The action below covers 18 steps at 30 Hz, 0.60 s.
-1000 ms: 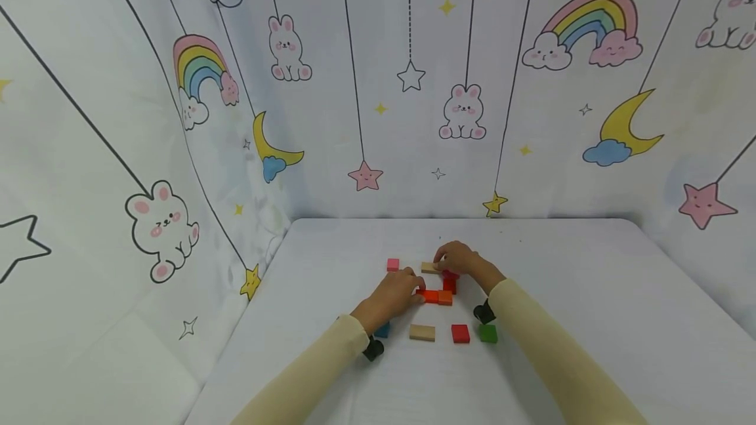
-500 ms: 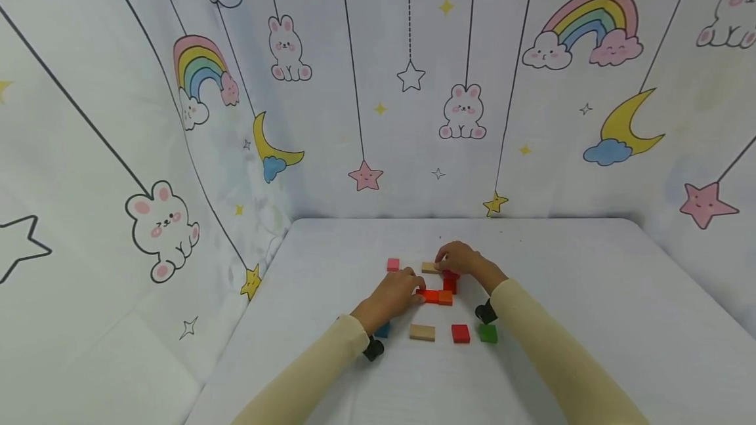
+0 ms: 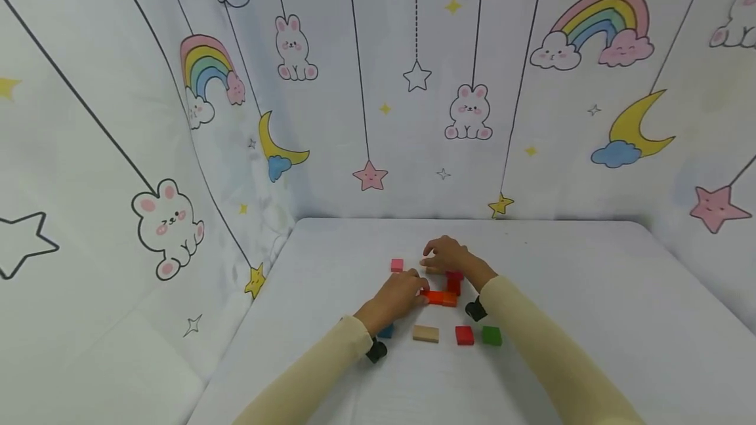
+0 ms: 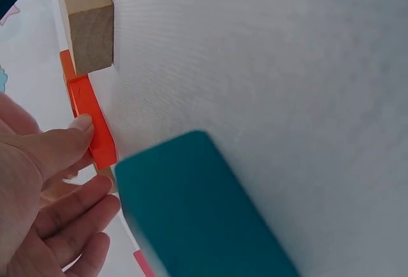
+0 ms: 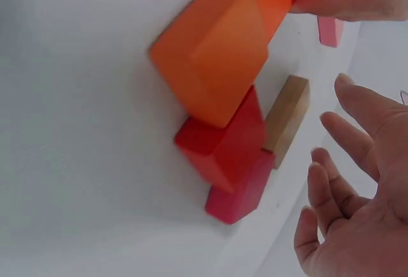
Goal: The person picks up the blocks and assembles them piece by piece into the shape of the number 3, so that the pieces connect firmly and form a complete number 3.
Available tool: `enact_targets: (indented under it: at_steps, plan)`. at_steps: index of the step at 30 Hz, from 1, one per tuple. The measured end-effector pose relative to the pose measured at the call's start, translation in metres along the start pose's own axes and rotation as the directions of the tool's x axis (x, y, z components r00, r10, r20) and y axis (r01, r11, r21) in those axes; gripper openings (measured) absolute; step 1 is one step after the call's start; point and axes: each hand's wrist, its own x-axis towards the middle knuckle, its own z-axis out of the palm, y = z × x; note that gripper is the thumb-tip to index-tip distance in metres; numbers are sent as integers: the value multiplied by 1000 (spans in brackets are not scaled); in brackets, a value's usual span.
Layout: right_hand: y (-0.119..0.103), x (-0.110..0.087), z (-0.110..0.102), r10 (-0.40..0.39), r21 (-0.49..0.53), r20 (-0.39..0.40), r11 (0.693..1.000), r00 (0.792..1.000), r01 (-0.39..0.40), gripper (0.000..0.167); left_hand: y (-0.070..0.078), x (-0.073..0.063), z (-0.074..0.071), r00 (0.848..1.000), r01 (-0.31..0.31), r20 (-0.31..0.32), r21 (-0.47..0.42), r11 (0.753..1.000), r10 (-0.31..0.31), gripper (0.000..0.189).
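Observation:
My left hand (image 3: 399,294) pinches the end of a bright red-orange block (image 4: 92,114) lying on the white table; the thumb rests on its near side. An orange block (image 5: 213,50) adjoins the other end. From there a red block (image 5: 226,146) and a crimson block (image 5: 242,194) run on toward the back, followed by a wooden block (image 5: 288,114) turned to the left. Above the wooden block hovers my right hand (image 3: 451,256), fingers spread and relaxed, with nothing in it. In the right wrist view a gap shows between its fingers and the blocks.
A pink block (image 3: 397,265) lies at the back left. Nearer the front stand a teal block (image 3: 386,331), another wooden block (image 3: 426,334), a separate red block (image 3: 464,336) and a green block (image 3: 491,336). Patterned cloth walls (image 3: 331,117) enclose the table.
My right hand has lifted off the wooden block, moving slightly left and back, and its fingers have parted. The left hand keeps its pinch. The head view has shifted slightly.

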Motion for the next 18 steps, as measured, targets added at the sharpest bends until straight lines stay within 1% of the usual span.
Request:
enact_targets:
  at_steps: [3, 9, 14, 18]
  plan:
    - [-9, 6, 2, -39, -44, -7, 998, 999, 39, 37, -1, 0, 1, 1000, -14, -9, 7, 1000, 14, 23]
    - [-30, 5, 5, -99, -32, -17, 995, 995, 98, 36, -2, 0, 3, 999, -38, -22, 26, 999, 39, 25]
    - [-46, 6, 8, -125, -57, -8, 991, 992, 124, 35, -3, 0, 2, 998, -59, -36, 30, 998, 60, 23]
    - [-53, 12, 11, -125, -88, 0, 988, 992, 124, 33, -5, 0, 0, 997, -70, -42, 33, 997, 72, 20]
